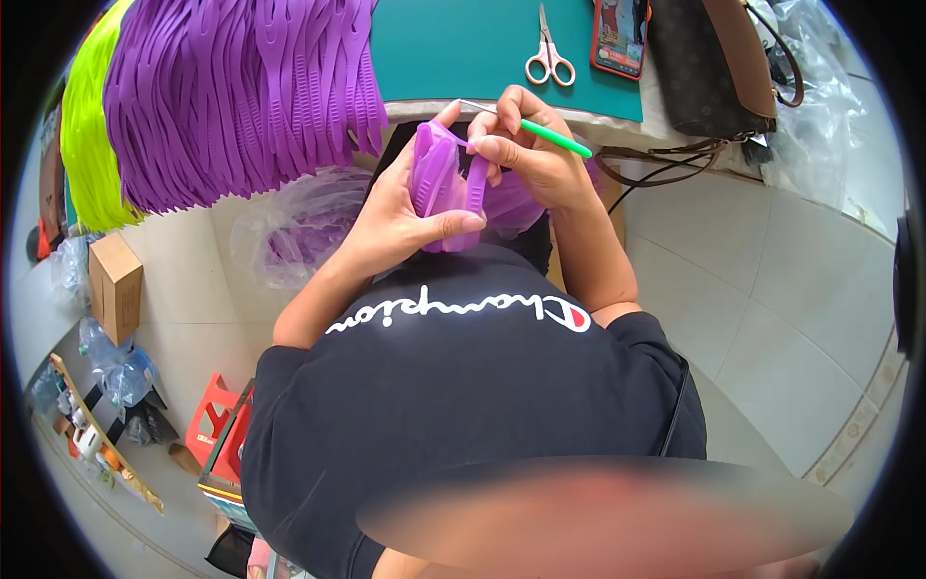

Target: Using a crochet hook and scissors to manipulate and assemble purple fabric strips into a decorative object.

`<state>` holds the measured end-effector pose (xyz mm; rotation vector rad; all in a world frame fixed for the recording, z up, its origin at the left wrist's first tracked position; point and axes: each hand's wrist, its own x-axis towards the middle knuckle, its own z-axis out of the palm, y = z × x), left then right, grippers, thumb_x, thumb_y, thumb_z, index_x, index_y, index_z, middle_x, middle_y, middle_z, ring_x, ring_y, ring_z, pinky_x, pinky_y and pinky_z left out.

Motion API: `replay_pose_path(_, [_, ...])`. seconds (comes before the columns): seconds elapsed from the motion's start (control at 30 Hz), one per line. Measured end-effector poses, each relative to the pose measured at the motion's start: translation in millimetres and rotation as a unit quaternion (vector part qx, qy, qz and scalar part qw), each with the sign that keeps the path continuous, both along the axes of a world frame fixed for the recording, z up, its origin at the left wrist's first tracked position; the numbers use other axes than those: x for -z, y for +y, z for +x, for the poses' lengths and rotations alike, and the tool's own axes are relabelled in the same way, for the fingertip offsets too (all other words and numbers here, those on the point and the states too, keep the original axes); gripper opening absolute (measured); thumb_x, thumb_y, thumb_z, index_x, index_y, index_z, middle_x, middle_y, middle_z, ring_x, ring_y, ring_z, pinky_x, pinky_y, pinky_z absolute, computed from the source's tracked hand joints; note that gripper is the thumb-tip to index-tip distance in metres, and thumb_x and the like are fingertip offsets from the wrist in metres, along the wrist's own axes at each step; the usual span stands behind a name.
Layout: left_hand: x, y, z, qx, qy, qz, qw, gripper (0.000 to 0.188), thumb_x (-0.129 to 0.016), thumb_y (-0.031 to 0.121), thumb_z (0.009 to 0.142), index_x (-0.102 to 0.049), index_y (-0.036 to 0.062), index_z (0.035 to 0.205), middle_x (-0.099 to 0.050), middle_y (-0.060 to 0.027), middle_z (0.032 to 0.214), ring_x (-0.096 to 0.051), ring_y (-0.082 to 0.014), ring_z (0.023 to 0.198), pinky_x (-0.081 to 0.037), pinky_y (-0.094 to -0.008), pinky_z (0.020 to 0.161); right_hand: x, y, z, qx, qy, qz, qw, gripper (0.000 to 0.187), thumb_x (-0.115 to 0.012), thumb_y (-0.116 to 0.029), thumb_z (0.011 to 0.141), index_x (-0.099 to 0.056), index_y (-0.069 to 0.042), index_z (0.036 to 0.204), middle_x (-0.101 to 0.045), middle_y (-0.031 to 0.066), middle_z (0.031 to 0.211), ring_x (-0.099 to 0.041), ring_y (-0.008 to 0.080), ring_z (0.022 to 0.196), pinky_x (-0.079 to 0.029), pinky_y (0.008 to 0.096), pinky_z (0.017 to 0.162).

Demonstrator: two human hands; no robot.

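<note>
My left hand (394,214) is closed round a bundle of bright purple rubber straps (440,179), held upright in front of my chest. Part of the bundle has ridges like those on the straps on the table. My right hand (543,159) grips a slim tool with a green handle (557,139) and a thin metal tip, which points left above the bundle. Fingers of the same hand pinch one ridged end of the purple strap. My palms hide part of the bundle, and its full shape cannot be made out.
Long purple straps (241,92) and lime-green strips (89,135) cover the table's left. On the green mat (463,53) lie scissors (550,63); a phone (619,37) and brown bag (709,72) sit to the right. Plastic bags (304,227) hang below the edge.
</note>
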<state>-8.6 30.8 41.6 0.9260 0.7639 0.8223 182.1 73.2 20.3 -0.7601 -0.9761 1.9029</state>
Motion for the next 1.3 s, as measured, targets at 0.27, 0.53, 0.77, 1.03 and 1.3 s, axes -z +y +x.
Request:
replay_pose_path(0.27, [-1,-1,-3,-0.013,0.002,-0.037,0.999,0.073,-0.081,0.016,0.073,-0.042,0.0014,0.133,-0.056,-0.0093,0.120,-0.054,-0.0155,0.111,-0.044,-0.0298,0.094,-1,-4,2,-0.003,-0.034,0.000,0.999,0.028,-0.068,-0.006,0.083,-0.041,-0.011,0.083,-0.061,0.0107,0.087,-0.060,0.0125,0.073,-0.051,0.0235,0.061])
replay_pose_path(0.53, [14,-3,-3,-0.041,0.136,0.138,0.980,0.085,-0.083,0.018,0.070,-0.036,0.0017,0.138,-0.043,-0.0104,0.139,-0.044,-0.0183,0.124,-0.037,-0.0322,0.103,-3,-4,5,-0.005,0.005,-0.119,0.993,0.028,-0.069,-0.001,0.080,-0.043,-0.013,0.085,-0.060,0.0080,0.094,-0.060,0.0138,0.079,-0.049,0.0240,0.070])
replay_pose_path(0.77, [17,-5,-2,-0.040,0.156,0.122,0.979,0.081,-0.083,0.021,0.070,-0.040,-0.0002,0.134,-0.053,-0.0105,0.125,-0.052,-0.0175,0.112,-0.043,-0.0317,0.095,-3,-3,3,0.057,0.056,-0.120,0.990,0.030,-0.066,0.007,0.078,-0.043,-0.011,0.086,-0.057,0.0075,0.095,-0.061,0.0174,0.082,-0.050,0.0287,0.075])
replay_pose_path(1.03, [10,1,-9,0.048,0.044,-0.101,0.993,0.038,-0.082,0.010,0.072,-0.059,0.0019,0.101,-0.063,-0.0021,0.084,-0.059,-0.0076,0.074,-0.049,-0.0230,0.068,-3,21,11,0.147,0.043,0.004,0.988,0.031,-0.064,0.010,0.080,-0.040,-0.010,0.085,-0.055,0.0083,0.092,-0.062,0.0192,0.082,-0.053,0.0270,0.074])
replay_pose_path(1.3, [14,2,-11,0.003,-0.001,-0.135,0.991,0.024,-0.075,0.014,0.079,-0.062,0.0007,0.095,-0.064,-0.0035,0.081,-0.061,-0.0092,0.072,-0.050,-0.0237,0.066,-5,23,-1,0.092,-0.071,0.094,0.989,0.021,-0.063,0.004,0.084,-0.045,-0.006,0.089,-0.061,0.0100,0.094,-0.063,0.0171,0.081,-0.052,0.0268,0.078])
